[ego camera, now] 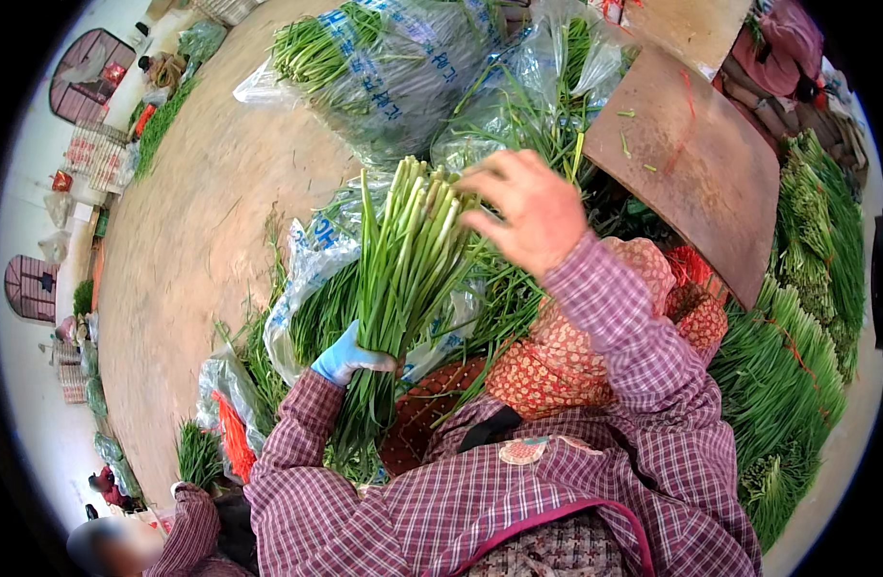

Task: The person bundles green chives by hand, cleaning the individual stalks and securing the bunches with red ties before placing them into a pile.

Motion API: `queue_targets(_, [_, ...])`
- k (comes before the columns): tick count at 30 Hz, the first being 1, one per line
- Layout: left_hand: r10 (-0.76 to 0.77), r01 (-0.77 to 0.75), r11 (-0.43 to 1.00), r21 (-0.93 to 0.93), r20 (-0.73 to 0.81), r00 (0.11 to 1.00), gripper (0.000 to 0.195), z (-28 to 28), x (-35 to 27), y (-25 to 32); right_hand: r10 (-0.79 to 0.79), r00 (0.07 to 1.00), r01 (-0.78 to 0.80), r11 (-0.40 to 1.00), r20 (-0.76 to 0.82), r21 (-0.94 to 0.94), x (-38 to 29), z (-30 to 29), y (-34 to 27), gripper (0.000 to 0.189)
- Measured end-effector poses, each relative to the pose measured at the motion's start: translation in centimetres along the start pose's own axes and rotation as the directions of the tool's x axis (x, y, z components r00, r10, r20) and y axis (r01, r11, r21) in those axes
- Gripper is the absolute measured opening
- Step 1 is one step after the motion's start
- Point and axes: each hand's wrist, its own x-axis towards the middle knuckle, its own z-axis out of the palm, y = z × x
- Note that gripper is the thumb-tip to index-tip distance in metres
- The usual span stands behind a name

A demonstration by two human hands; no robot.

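Note:
My left hand (351,358), in a pale blue glove, grips a thick bunch of long green stalks (416,245), possibly garlic chives. The bunch stands nearly upright, its pale ends at the top and its leaves hanging below the fist. Bare and slightly blurred, my right hand (526,210) is at the upper right of the bunch with its fingers apart. Its fingertips are close to the pale ends; whether they touch is unclear. Behind the bunch, more green leaves (326,310) lie in a clear plastic bag (279,328) with blue print.
A large filled plastic bag (413,79) stands ahead. To the right is a brown board (694,159) with red string and stalk scraps. Tied green bundles (773,360) lie at far right. Red strings (234,436) hang at left, near a co-worker's sleeve (189,530).

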Motion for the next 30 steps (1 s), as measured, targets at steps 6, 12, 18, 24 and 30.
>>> queue_targets(6, [0.038, -0.036, 0.996, 0.081, -0.019, 0.999, 0.061, 1.6, 0.5, 1.2, -0.228, 0.971, 0.239, 0.951, -0.075, 0.195, 1.2, 2.7, -4.0, 0.024])
queue_targets(12, [-0.005, 0.005, 1.000, 0.021, 0.016, 1.000, 0.068, 1.4, 1.0, 0.8, -0.256, 0.953, 0.267, 0.962, -0.164, 0.051, 1.2, 4.8, -3.6, 0.008])
queue_targets(18, [0.016, -0.019, 0.999, 0.033, 0.086, 0.996, 0.062, 1.6, 1.2, 1.3, -0.210, 0.950, 0.219, 0.975, -0.230, 0.017, 1.7, 4.6, -2.7, 0.013])
queue_targets(24, [0.048, -0.053, 0.996, 0.071, 0.072, 0.996, 0.076, 0.8, 1.3, -0.8, -0.031, 0.876, 0.013, 0.999, -0.481, -0.041, 3.4, 0.2, 2.3, 0.008])
queue_targets(30, [0.037, -0.041, 0.992, 0.119, 0.037, 0.999, 0.073, 0.1, 0.0, -1.2, 0.573, 0.766, -0.457, 0.805, 0.292, -0.380, 0.8, -1.8, 8.9, 0.016])
